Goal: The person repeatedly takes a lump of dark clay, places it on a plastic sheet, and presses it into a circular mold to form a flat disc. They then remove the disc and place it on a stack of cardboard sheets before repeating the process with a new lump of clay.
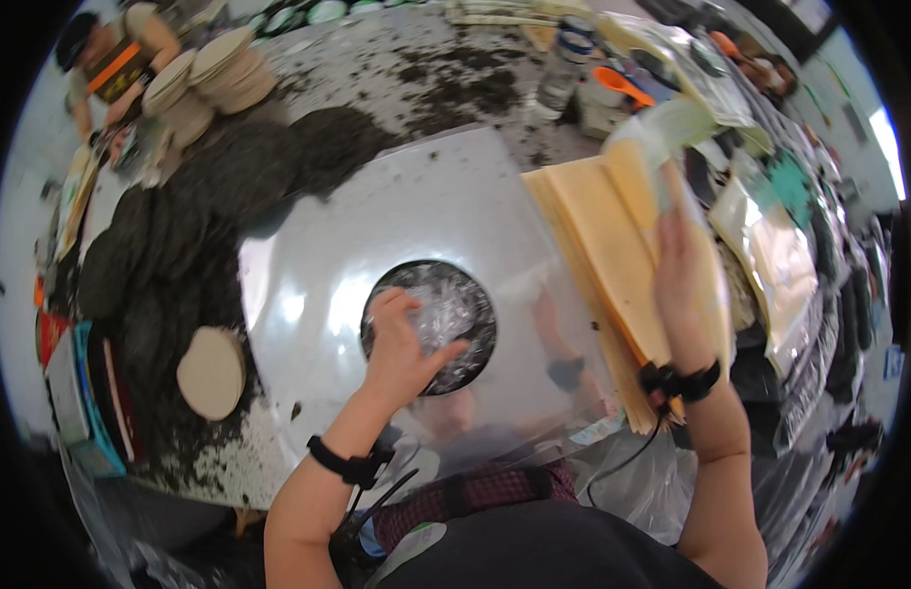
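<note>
A shiny reflective sheet (330, 235) lies in front of me. In its middle is a dark round area, either a disc or an opening; I cannot tell which. Crumpled clear plastic film (444, 313) covers this area. Over its left side my left hand (400, 350) rests with thumb and fingers spread, apparently touching the film. To the right, my right hand (676, 265), blurred, is against a stack of yellowish paper sheets (603, 228). The top sheet bends up beside its fingers, and its grip is unclear. Both wrists wear black bands.
Dark, matted discs (234, 169) pile up at left, near pale round discs (212, 372). Stacks of pale discs (231, 70) stand farther back, near another person (120, 66). Dark crumbs litter the table. A clear bottle (562, 73) and orange spoon (623, 85) are at back right.
</note>
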`<move>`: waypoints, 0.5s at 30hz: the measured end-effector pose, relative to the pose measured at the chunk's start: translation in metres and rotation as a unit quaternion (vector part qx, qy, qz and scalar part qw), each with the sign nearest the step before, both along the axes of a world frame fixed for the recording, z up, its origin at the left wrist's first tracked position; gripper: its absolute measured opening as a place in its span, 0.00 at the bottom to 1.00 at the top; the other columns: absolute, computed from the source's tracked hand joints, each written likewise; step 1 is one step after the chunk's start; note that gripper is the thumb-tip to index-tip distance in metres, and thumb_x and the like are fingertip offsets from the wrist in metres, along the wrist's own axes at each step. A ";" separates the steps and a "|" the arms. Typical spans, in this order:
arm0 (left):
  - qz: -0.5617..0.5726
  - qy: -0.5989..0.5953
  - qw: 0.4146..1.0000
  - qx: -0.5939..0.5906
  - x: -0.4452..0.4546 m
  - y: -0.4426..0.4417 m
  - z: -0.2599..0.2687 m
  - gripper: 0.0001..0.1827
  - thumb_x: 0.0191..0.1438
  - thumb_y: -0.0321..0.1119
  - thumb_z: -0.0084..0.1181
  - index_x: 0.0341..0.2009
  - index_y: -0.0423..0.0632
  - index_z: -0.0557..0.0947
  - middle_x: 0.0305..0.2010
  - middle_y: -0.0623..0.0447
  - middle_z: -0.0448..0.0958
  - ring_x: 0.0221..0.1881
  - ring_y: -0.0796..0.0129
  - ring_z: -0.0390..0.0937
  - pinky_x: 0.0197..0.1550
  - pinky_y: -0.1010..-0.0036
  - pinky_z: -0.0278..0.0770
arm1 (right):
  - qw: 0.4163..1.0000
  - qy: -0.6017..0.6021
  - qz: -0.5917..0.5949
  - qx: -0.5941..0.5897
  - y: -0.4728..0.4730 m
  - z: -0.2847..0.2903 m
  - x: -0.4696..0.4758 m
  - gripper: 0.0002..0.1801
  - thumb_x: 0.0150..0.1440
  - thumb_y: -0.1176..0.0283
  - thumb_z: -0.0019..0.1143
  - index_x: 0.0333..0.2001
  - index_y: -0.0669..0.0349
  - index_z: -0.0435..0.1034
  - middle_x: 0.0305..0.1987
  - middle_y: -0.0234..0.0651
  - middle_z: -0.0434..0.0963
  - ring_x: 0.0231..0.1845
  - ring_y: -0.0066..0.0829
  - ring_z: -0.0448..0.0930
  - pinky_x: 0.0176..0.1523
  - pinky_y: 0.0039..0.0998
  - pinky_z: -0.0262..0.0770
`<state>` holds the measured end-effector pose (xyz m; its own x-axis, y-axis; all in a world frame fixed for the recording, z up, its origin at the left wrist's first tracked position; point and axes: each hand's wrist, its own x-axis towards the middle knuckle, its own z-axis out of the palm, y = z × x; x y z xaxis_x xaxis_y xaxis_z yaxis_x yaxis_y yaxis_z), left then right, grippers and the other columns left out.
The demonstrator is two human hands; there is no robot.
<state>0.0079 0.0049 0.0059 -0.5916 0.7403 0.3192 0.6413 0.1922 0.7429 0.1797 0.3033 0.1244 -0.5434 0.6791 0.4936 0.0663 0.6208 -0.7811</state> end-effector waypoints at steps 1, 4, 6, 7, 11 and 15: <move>-0.005 -0.002 0.999 -0.043 -0.001 -0.001 -0.003 0.32 0.50 0.42 0.72 0.48 0.37 0.68 0.55 0.39 0.66 0.60 0.45 0.63 0.64 0.58 0.62 | 0.993 -0.069 0.089 0.026 -0.034 -0.033 -0.008 0.31 0.63 0.80 0.47 0.71 0.65 0.58 0.75 0.46 0.61 0.75 0.37 0.61 0.73 0.36 0.58; -0.017 -0.197 0.978 -0.066 -0.002 0.010 -0.012 0.23 0.55 0.37 0.64 0.50 0.37 0.74 0.52 0.40 0.72 0.54 0.47 0.70 0.57 0.61 0.71 | 0.904 -0.207 0.311 0.208 -0.109 -0.084 -0.020 0.31 0.58 0.73 0.57 0.65 0.67 0.64 0.72 0.51 0.64 0.74 0.49 0.63 0.75 0.45 0.57; 0.012 -0.327 0.945 -0.011 -0.002 0.018 -0.011 0.23 0.55 0.36 0.61 0.54 0.41 0.77 0.52 0.40 0.73 0.48 0.46 0.74 0.51 0.57 0.76 | 0.860 -0.307 0.363 0.188 -0.134 -0.083 -0.030 0.32 0.60 0.65 0.57 0.66 0.66 0.63 0.72 0.50 0.63 0.74 0.50 0.62 0.76 0.50 0.52; -0.009 -0.287 0.958 0.004 -0.002 0.021 -0.009 0.23 0.55 0.37 0.61 0.54 0.41 0.77 0.53 0.40 0.73 0.49 0.46 0.74 0.52 0.58 0.75 | 0.859 -0.323 0.355 0.176 -0.141 -0.075 -0.033 0.33 0.61 0.62 0.57 0.67 0.66 0.62 0.73 0.49 0.63 0.75 0.49 0.61 0.77 0.51 0.49; -0.026 -0.199 0.979 -0.043 -0.009 0.008 0.009 0.27 0.56 0.37 0.59 0.60 0.43 0.73 0.56 0.40 0.73 0.50 0.47 0.74 0.54 0.58 0.73 | 0.903 -0.187 0.385 -0.042 -0.149 -0.069 -0.068 0.40 0.64 0.51 0.51 0.72 0.62 0.54 0.76 0.48 0.57 0.78 0.48 0.55 0.78 0.55 0.39; 0.126 -0.433 0.880 0.147 -0.024 -0.021 0.015 0.27 0.65 0.32 0.52 0.67 0.43 0.67 0.61 0.43 0.74 0.60 0.62 0.72 0.59 0.67 0.71 | 0.904 -0.230 0.357 0.058 -0.159 -0.115 -0.090 0.39 0.65 0.48 0.47 0.75 0.52 0.51 0.79 0.46 0.50 0.80 0.52 0.48 0.78 0.57 0.37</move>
